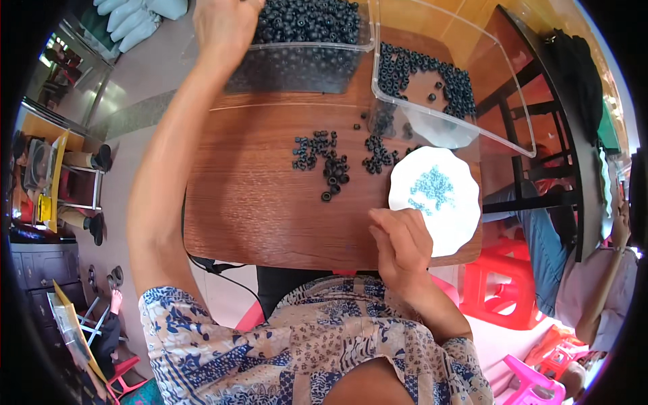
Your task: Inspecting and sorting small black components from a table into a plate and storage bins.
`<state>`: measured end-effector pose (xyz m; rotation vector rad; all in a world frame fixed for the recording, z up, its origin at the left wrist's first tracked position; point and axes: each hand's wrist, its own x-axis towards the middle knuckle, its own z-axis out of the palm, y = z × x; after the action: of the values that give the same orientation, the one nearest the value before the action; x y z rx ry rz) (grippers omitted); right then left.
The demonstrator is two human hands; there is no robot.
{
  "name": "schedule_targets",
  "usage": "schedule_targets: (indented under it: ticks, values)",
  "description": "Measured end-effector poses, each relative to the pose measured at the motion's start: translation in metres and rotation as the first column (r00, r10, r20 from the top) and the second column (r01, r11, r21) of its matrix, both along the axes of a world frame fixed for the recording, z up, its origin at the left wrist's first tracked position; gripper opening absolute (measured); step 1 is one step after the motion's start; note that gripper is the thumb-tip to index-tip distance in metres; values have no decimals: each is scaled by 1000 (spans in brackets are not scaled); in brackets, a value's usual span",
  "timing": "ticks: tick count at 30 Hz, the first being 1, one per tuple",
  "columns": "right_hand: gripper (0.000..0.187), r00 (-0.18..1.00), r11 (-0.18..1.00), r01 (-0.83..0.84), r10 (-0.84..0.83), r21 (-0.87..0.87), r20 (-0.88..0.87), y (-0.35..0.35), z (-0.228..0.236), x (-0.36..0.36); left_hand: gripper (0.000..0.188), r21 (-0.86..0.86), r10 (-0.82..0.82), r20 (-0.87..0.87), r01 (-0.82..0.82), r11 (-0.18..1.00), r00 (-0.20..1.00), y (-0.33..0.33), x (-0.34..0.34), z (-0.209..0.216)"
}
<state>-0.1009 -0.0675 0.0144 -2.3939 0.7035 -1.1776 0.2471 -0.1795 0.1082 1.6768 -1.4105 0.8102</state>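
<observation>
My left hand (228,27) reaches to the far left corner of a clear plastic bin (297,74) full of black ring-like pieces (310,23). Its fingertips run out of the picture at the top, so what they touch is hidden. Close to the table's near edge, my right hand (405,244) is held with thumb and fingers pinched together; anything between them is too small to make out. Just beyond it lies a white scalloped plate (462,223) with a small heap of tiny bluish pieces (433,189). Loose black pieces (334,169) lie in clusters mid-table.
A second clear bin (499,138), with black pieces spread over its bottom, stands at the far right of the wooden table (270,223). Red stools (499,283) and a seated person (594,283) are to the right. White sacks (131,27) lie on the floor at the far left.
</observation>
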Motion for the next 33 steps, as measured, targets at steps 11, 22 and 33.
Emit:
schedule_targets:
  ticks: [11,22,33]
  values:
    - [29,1000,998,-24,24,50,3,2,-8,8,25,359,-427,-413,575,736,804,160,-149,-122]
    - [26,1000,998,-4,3,61,9,9,-6,3,22,421,-390,-337,508,752,857,161,-153,-137]
    - [29,998,991,-40,34,126,44,12,-16,18,22,91,-7,-991,705,703,135,188,-142,-125]
